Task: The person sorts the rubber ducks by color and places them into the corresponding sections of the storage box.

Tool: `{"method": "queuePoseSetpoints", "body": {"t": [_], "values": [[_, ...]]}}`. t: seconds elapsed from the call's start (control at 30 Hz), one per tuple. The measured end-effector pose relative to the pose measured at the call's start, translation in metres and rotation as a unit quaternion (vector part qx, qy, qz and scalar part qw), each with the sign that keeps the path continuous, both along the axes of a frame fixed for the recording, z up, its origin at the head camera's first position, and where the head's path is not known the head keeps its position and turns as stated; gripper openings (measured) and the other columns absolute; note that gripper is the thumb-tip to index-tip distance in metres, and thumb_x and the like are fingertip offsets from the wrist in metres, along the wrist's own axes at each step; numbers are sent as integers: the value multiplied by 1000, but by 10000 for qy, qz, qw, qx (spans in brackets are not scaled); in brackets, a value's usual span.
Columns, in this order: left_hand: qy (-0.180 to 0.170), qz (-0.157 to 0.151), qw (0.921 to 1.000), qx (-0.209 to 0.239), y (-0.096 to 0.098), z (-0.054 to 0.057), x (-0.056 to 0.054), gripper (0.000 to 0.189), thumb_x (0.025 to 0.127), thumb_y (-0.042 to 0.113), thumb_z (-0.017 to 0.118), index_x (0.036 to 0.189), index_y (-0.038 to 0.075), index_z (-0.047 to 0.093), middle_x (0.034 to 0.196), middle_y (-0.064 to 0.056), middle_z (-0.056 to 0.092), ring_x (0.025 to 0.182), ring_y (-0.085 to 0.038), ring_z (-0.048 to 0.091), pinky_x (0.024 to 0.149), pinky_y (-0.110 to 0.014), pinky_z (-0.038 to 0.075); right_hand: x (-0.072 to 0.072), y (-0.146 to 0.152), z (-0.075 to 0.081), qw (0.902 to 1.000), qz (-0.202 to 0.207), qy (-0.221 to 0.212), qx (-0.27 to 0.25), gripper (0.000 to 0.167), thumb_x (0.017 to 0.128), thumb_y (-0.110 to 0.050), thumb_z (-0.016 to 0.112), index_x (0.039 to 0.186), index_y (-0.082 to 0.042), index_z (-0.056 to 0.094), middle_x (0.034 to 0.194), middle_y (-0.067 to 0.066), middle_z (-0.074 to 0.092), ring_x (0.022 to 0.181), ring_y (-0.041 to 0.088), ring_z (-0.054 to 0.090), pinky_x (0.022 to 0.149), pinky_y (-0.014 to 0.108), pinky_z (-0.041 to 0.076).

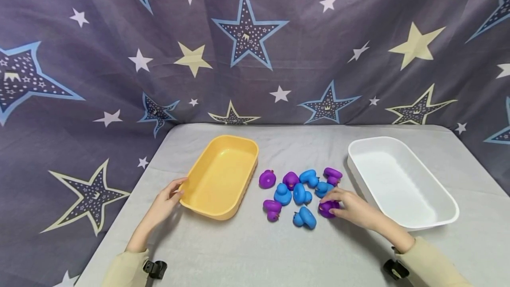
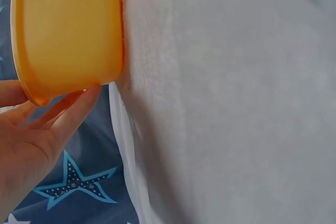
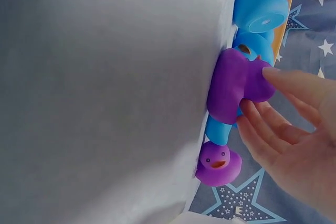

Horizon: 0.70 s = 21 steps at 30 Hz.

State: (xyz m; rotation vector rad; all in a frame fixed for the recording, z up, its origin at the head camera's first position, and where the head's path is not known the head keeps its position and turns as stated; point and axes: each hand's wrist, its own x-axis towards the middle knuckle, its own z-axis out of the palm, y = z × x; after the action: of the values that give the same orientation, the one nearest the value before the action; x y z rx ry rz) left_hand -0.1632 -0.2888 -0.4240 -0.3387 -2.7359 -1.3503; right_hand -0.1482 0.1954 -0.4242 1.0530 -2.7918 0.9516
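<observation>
My left hand (image 1: pixel 164 206) holds the near left edge of a yellow plastic basin (image 1: pixel 221 176), fingers and thumb on its rim. In the left wrist view the fingers (image 2: pixel 79 111) lie against the basin's wall. On the right, my right hand (image 1: pixel 354 209) pinches a purple rubber duck (image 1: pixel 327 210) at the near right of a loose group. The right wrist view has this duck tipped on its side, a fingertip on its head (image 3: pixel 260 81). Around it lie blue ducks (image 1: pixel 305 217) and other purple ducks (image 1: pixel 267 179), some upright, some tipped over.
A white basin (image 1: pixel 398 185) stands at the right, beyond the right forearm. The table (image 1: pixel 255 256) has a pale cloth on it. Behind it hangs a dark curtain (image 1: pixel 279 83) with stars. Several ducks sit close together between the two basins.
</observation>
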Motion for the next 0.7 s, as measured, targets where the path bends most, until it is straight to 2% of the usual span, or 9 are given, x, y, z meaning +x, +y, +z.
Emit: {"method": "queuePoseSetpoints", "body": {"t": [0.2,0.3,0.37,0.5,0.57,0.6,0.7], "values": [[-108,11,9999,62,0,-1,0,33,89,-1,42,122,-6,44,121,-30,45,91,-25,53,63,-27,48,0,0,-2,9997,108,208,-99,23,70,8,64,91,-1,65,91,7,60,86,23,57,76,34,47],[-103,-23,9998,143,0,1,0,33,89,0,42,122,-7,44,122,-31,44,97,-29,52,66,-24,47,0,1,0,9996,103,214,-121,23,70,8,65,92,-2,65,92,7,61,86,23,57,76,34,47],[92,-81,9997,224,0,-1,0,32,89,-1,43,121,-7,45,120,-28,47,97,-27,53,66,-20,46,0,1,2,9997,86,202,-131,24,70,7,65,92,-2,65,92,6,61,86,23,56,76,33,47],[274,-187,9991,260,-1,-2,0,32,89,0,43,120,-8,45,120,-28,48,103,-34,51,72,-15,43,1,1,7,9996,55,233,-169,24,70,7,66,92,-3,65,92,5,61,86,21,56,75,32,47],[244,-188,9993,228,-1,-3,0,32,89,-2,42,120,-9,45,121,-27,47,105,-34,49,74,-12,41,1,0,9,9994,60,288,-201,24,70,7,66,92,-3,66,92,5,61,86,21,56,74,32,47],[109,-178,9996,190,-1,-2,0,33,89,-1,42,121,-9,43,122,-30,45,107,-39,45,76,-13,41,1,0,10,9993,57,305,-209,24,70,7,66,93,-3,66,92,5,61,86,20,56,74,32,47],[-18,-181,9997,190,-1,-1,-1,34,90,-3,41,123,-9,42,123,-30,44,109,-39,44,76,-14,42,1,-1,11,9990,52,369,-233,25,70,6,66,93,-4,66,92,5,61,85,19,56,73,31,47]]}}
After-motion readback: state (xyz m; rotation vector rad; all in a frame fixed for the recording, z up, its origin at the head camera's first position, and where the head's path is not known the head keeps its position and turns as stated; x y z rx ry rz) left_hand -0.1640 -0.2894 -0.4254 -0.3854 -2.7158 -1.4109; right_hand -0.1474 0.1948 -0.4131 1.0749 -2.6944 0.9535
